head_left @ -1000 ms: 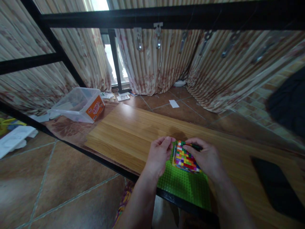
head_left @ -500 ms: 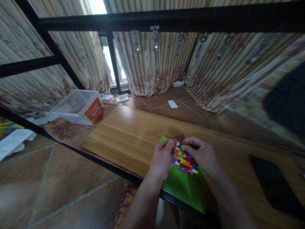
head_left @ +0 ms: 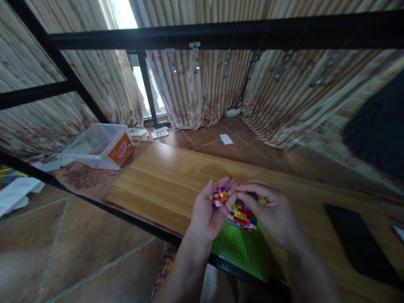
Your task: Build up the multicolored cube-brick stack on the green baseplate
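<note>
My left hand [head_left: 203, 214] is palm up and cupped, holding a small pile of loose toy bricks [head_left: 220, 197] in pink, orange, yellow, white and purple. My right hand [head_left: 274, 210] is beside it, thumb and forefinger brought together close to the left fingertips. Whatever is in that pinch is too small to make out. Beneath the hands, a multicoloured block of stacked toy bricks [head_left: 241, 217] stands on a green studded baseplate [head_left: 241, 248]. The right fingers hide part of its top and far side.
The baseplate lies at the near edge of a wooden tabletop [head_left: 158, 176]. A dark flat slab [head_left: 356, 240] rests to the right. At the far left stands a clear plastic bin [head_left: 94, 147] with an orange label. A black metal bar [head_left: 221, 37] crosses above, hung with clips.
My left hand has turned from a pinch at the stacked bricks to an open palm showing the loose bricks. My right fingers have lifted off the stack towards the left hand.
</note>
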### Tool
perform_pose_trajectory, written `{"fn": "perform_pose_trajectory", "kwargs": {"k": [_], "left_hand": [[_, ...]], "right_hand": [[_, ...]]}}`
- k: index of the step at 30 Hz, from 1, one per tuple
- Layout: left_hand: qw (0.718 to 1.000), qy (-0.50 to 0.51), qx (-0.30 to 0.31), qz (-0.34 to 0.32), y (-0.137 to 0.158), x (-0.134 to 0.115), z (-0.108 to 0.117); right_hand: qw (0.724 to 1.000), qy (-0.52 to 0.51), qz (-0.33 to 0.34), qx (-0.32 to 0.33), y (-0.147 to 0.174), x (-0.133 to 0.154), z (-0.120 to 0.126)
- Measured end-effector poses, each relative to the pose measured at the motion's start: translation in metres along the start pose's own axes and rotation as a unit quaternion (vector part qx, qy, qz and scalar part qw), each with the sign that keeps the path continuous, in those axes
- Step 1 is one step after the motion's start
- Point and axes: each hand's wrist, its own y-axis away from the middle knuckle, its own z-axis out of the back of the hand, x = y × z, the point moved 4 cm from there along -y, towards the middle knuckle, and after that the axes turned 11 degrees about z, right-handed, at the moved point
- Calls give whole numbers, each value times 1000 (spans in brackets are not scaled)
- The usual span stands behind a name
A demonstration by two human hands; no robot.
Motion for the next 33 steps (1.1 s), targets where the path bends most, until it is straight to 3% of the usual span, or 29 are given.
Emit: {"fn": "perform_pose_trajectory", "kwargs": {"k": [2, 7, 17, 21, 25, 29, 33], "left_hand": [[1000, -10, 13, 8, 0, 2, -1], [998, -35, 36, 26, 0, 6, 0], [998, -34, 60, 3, 2, 6, -5], [998, -53, 16, -7, -1, 4, 1], [985, -153, -51, -66, -1, 1, 9], [960, -270, -29, -69, 2, 6, 5], [951, -300, -26, -67, 3, 8, 3]], "right_hand": [[999, 5, 10, 45, 1, 6, -8], [996, 18, 14, 81, 5, 9, -18], [995, 12, -12, 98, 8, 11, -20], [997, 13, -2, 70, 8, 8, -16], [999, 52, 12, 7, 9, 5, -5], [997, 69, 23, -21, 9, 4, -1], [998, 48, 11, -27, 11, -1, -4]]}}
